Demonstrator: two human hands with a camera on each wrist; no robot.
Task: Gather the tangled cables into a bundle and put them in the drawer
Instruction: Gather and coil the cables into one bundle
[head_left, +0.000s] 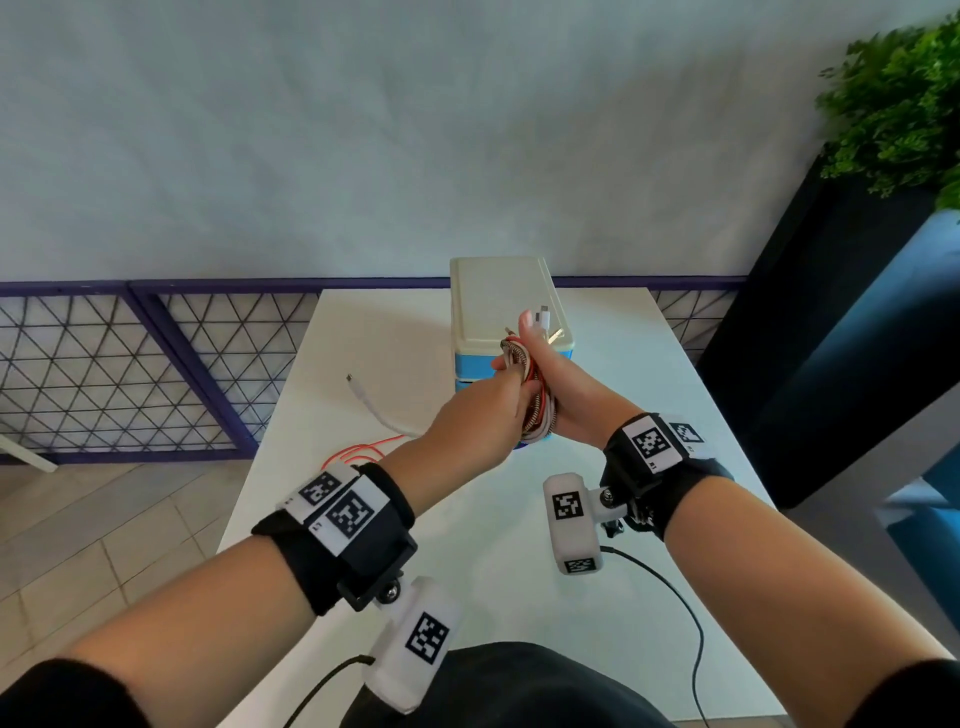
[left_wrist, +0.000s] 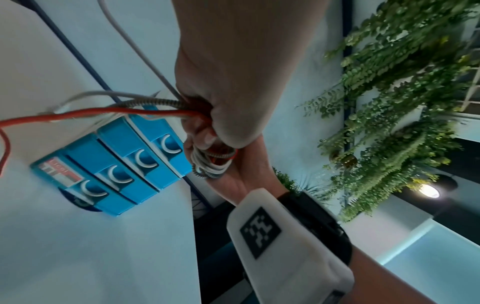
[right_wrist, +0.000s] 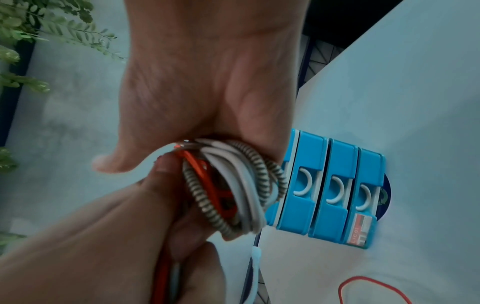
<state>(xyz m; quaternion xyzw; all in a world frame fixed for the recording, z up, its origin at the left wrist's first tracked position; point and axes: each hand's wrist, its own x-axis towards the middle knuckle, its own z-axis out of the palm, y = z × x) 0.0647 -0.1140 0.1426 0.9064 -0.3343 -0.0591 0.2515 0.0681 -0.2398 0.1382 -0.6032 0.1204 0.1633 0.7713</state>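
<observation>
A cable bundle of red, white and braided cables hangs in the air in front of the drawer unit, which is blue with a cream top. My right hand grips the coil, and white plugs stick up above its fingers. My left hand holds the loose strands that run into the coil. A white cable end and red loops trail on the white table. The blue drawer fronts with crescent handles all look pushed in.
The drawer unit stands at the table's far end, near a purple mesh fence. A tall dark planter with green fern stands to the right. Black leads from the wrist cameras hang over the near table edge.
</observation>
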